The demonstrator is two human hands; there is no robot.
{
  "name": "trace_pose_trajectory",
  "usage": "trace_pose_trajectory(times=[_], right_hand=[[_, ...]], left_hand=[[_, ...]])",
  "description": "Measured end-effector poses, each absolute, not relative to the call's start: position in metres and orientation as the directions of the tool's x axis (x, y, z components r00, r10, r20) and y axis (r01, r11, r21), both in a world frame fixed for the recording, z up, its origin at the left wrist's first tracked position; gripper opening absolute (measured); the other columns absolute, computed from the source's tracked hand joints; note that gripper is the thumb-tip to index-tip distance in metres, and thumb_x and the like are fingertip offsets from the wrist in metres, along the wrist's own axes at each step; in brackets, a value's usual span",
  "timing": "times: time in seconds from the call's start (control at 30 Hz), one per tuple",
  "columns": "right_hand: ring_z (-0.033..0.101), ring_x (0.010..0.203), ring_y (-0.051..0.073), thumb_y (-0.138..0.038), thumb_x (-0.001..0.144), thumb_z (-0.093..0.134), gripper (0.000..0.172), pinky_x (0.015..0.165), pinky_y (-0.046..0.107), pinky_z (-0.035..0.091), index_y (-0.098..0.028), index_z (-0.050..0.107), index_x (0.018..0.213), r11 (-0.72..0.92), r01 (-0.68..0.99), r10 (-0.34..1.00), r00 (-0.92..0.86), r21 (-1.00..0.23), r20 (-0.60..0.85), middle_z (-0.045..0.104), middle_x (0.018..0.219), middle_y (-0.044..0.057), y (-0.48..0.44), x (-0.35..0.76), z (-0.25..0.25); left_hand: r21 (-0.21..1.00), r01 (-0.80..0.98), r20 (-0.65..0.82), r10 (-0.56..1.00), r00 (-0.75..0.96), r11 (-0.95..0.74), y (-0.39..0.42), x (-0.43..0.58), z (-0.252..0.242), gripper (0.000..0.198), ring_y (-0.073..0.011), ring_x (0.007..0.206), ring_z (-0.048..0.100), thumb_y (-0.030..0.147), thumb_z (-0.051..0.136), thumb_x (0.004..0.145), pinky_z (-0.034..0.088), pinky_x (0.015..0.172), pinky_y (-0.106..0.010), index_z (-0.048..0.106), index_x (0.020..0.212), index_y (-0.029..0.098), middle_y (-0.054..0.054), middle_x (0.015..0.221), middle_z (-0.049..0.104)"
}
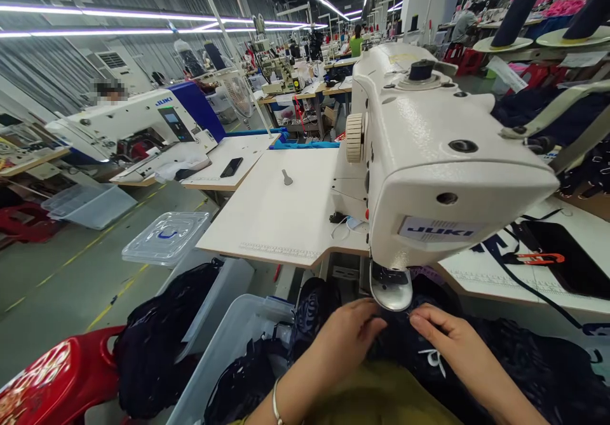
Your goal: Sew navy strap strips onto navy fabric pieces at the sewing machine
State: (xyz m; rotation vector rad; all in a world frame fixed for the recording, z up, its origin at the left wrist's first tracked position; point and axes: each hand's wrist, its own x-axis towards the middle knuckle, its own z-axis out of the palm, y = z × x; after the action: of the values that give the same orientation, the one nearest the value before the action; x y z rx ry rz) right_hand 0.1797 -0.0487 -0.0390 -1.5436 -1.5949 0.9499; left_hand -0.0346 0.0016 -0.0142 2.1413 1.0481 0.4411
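Observation:
Under the head of a white sewing machine (457,158), dark navy fabric (395,336) lies across my lap. My left hand (350,330), with a bangle at the wrist, pinches the fabric just left of the machine's metal guard (391,290). On the guard's other side, my right hand (441,333) has thumb and fingers closed on the same fabric. The guard hides the needle and the spot between both hands. A small white bow or tag (433,360) shows on the fabric below my right hand.
Clear plastic bins, one (223,330) holding dark garments, stand at left beside a red stool (67,364). On the right tabletop are a dark phone or tablet (567,253) and orange snips (538,258). Another sewing machine (138,126) stands left, near a phone (231,167).

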Motion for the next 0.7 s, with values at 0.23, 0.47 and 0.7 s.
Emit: trace_pose_trajectory(times=[0.23, 0.47, 0.7], right_hand=[[0.068, 0.076, 0.018, -0.049, 0.087, 0.061, 0.029, 0.068, 0.02, 0.056, -0.023, 0.074, 0.083, -0.07, 0.282, 0.995, 0.082, -0.957, -0.048, 0.071, 0.081, 0.001, -0.055, 0.161, -0.045], [0.071, 0.084, 0.019, -0.044, 0.096, 0.047, 0.034, 0.076, 0.025, 0.058, -0.023, 0.073, 0.094, 0.054, 0.33, 0.997, 0.03, -0.943, 0.068, 0.073, 0.09, 0.005, -0.059, 0.162, -0.042], [0.07, 0.09, 0.022, -0.042, 0.086, 0.066, 0.022, 0.08, 0.029, 0.059, -0.022, 0.076, 0.09, 0.005, 0.093, 0.99, 0.141, -0.996, 0.018, 0.072, 0.094, 0.006, -0.061, 0.152, -0.054]], left_hand=[[0.964, 0.266, -0.127, 0.836, 0.534, -0.023, -0.011, -0.015, -0.033, 0.018, -0.014, 0.075, 0.062, 0.029, 0.067, 0.085, 0.047, 0.069, -0.022, 0.067, 0.094, 0.013, -0.003, 0.084, 0.069], [0.952, 0.302, -0.112, 0.872, 0.477, -0.043, -0.014, -0.015, -0.028, 0.008, -0.0118, 0.065, 0.057, 0.021, 0.065, 0.081, 0.042, 0.06, -0.021, 0.066, 0.085, 0.015, 0.0, 0.075, 0.065], [0.909, 0.369, -0.011, 0.873, 0.487, -0.195, -0.022, -0.011, -0.024, 0.008, -0.014, 0.073, 0.061, 0.015, 0.065, 0.082, 0.045, 0.068, -0.022, 0.069, 0.088, 0.018, -0.002, 0.082, 0.067]])
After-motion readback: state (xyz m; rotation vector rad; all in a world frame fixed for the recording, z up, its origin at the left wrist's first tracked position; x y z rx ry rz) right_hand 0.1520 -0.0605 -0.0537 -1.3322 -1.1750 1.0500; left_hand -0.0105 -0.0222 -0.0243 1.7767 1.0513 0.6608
